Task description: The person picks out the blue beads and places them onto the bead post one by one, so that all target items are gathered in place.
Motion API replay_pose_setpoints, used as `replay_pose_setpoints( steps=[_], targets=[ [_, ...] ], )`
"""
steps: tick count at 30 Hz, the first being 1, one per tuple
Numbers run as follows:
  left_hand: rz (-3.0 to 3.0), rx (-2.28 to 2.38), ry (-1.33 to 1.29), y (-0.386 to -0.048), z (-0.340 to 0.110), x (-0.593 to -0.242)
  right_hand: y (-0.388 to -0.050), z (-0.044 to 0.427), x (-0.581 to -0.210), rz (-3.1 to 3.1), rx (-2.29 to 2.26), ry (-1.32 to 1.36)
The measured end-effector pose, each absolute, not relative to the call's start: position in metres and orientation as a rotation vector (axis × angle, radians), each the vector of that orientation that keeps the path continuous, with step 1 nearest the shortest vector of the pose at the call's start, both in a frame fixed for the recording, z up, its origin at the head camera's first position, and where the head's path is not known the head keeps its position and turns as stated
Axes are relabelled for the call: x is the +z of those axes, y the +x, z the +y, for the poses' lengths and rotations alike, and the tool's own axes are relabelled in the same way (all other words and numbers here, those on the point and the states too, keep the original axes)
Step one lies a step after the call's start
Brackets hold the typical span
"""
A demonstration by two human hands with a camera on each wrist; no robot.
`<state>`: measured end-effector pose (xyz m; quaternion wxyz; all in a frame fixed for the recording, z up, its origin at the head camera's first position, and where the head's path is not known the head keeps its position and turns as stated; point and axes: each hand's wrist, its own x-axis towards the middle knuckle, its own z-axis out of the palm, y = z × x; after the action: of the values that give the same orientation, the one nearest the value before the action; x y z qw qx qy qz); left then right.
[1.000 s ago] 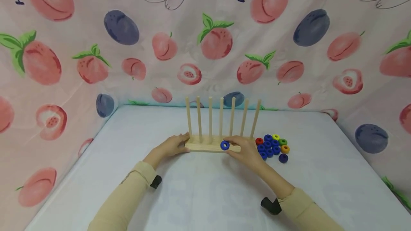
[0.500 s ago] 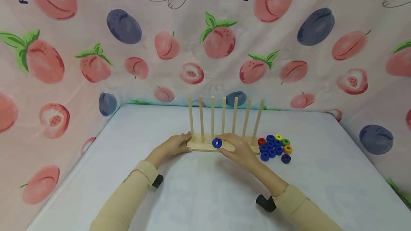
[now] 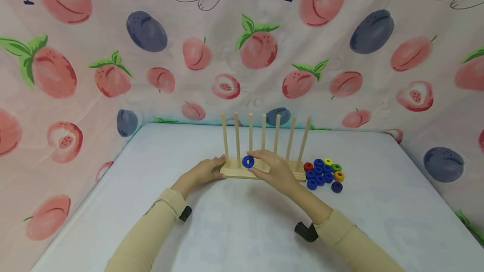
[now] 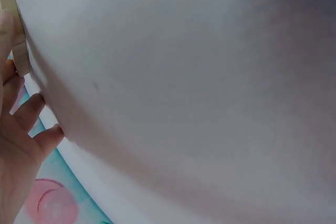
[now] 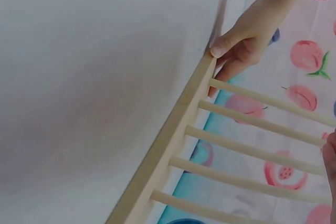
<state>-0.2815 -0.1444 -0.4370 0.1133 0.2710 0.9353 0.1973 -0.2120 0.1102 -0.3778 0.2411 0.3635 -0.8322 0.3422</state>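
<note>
A wooden peg rack (image 3: pixel 238 173) with a row of several upright bare pegs stands on the white table. My left hand (image 3: pixel 204 171) grips its left end, thumb on the front edge and fingers behind, as the right wrist view shows with the left hand (image 5: pixel 254 32) on the base (image 5: pixel 168 127). Between thumb and fingertips my right hand (image 3: pixel 277 171) pinches a blue ring (image 3: pixel 244 163), its hole facing me. The ring is raised in front of the rack, near the second and third pegs from the left. Part of the base is hidden behind the right hand.
Right of the rack lies a cluster of loose rings: several blue rings (image 3: pixel 319 179), a red ring (image 3: pixel 308 166), a yellow ring (image 3: pixel 327 161), a green ring (image 3: pixel 336 167), an orange ring (image 3: pixel 339 176) and a dark ring (image 3: pixel 336 187). A fruit-patterned cloth (image 3: pixel 227 58) hangs behind.
My right hand has carried the blue ring leftward along the rack's front and slightly up. The left hand stays on the rack's end. The view has shifted slightly.
</note>
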Motion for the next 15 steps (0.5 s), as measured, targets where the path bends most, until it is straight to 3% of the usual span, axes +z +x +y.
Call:
replay_pose_setpoints(
  steps=[15],
  targets=[
    [2.738,0.563,0.778,-0.281,-0.143,-0.437,-0.219,0.094,-0.357,-2.164,0.940,1.042]
  ],
)
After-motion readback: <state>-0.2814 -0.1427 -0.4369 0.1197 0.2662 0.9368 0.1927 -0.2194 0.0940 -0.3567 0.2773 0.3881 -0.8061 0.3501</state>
